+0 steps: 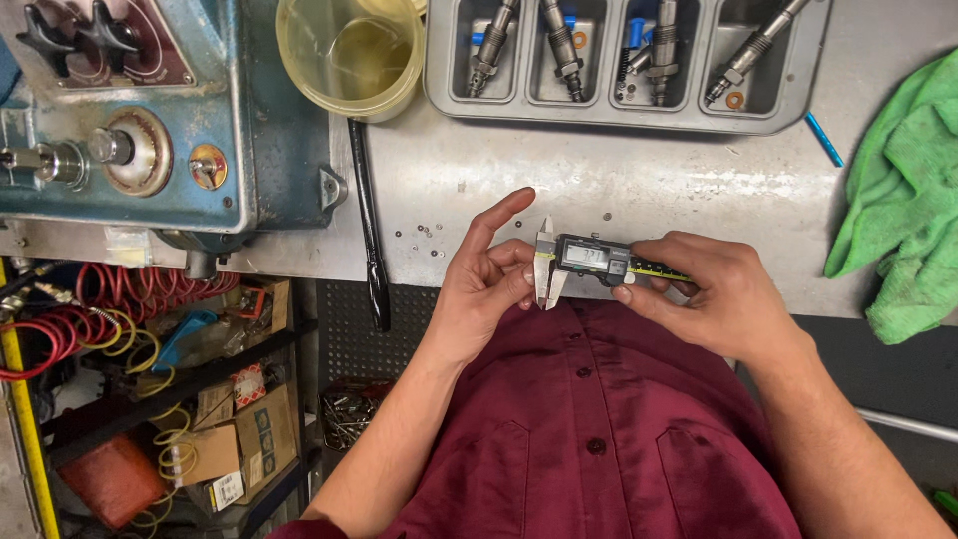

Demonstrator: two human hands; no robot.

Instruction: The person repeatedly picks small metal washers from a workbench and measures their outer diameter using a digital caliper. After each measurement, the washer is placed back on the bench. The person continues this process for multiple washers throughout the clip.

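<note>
Scratched metal tabletop [599, 185], near edge: digital caliper [594, 262], black body, lit grey display, steel jaws nearly shut, right hand [714, 294] gripping its body, left hand [489, 279] pinching at jaws, measured part hidden behind fingers.

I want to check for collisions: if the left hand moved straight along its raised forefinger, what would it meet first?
Probably the grey tray of metal parts; the left hand has bare bench before it, though height is unclear.
</note>
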